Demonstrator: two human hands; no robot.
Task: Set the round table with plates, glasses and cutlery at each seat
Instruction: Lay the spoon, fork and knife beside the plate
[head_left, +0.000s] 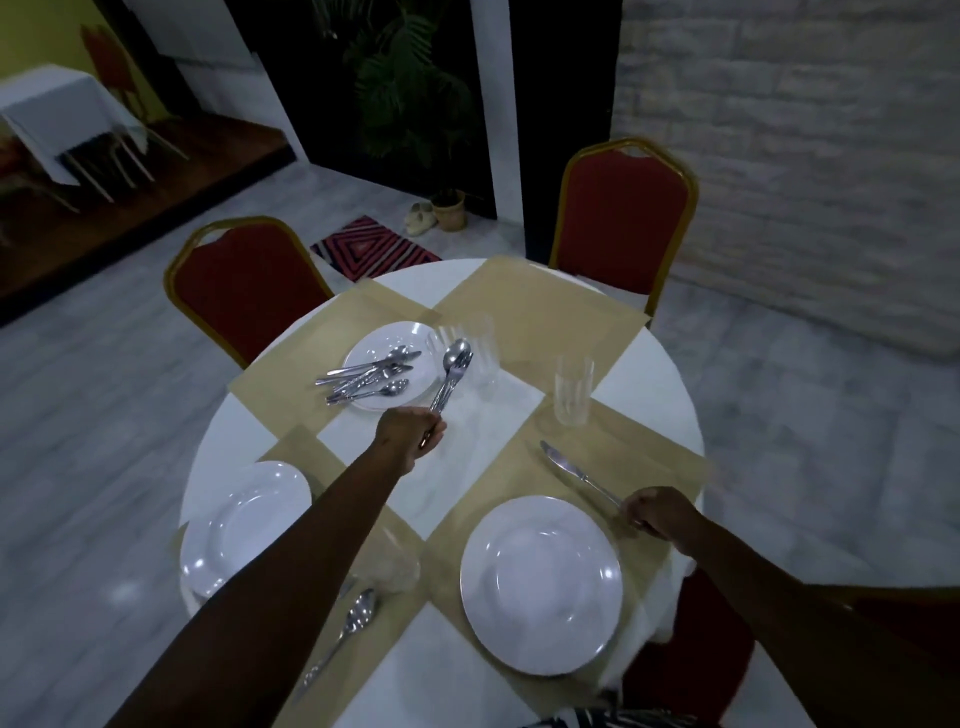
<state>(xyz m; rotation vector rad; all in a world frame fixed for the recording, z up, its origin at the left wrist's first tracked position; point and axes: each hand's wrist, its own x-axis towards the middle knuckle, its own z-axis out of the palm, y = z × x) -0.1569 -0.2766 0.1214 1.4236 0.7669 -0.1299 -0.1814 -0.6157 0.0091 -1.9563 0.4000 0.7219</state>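
Cutlery is split between my two hands. My left hand (415, 434) is curled round the handles of a spoon and fork bunch (451, 375), whose heads stick up and away from the fist, above the near edge of the far plate (415, 332). On that plate, just left of the held bunch, lies a loose pile of spare cutlery (366, 376). Blurred glasses (475, 353) stand right behind the held spoon heads.

My right hand (657, 514) pinches the handle end of a knife (576, 473); the blade runs up and left from the fingers, lying on the tan placemat (649, 452). Just left of that hand, beside the knife handle, sits the near right plate (540, 584). Beyond the knife tip stands a clear glass (573, 389).

Under my left forearm a second plate (244, 525) sits to the left, with a single spoon (348, 631) and another blurred glass (397, 561) on the forearm's right side. All of it rests on the round table (457, 457), with two red chairs (621, 218) on the far side.
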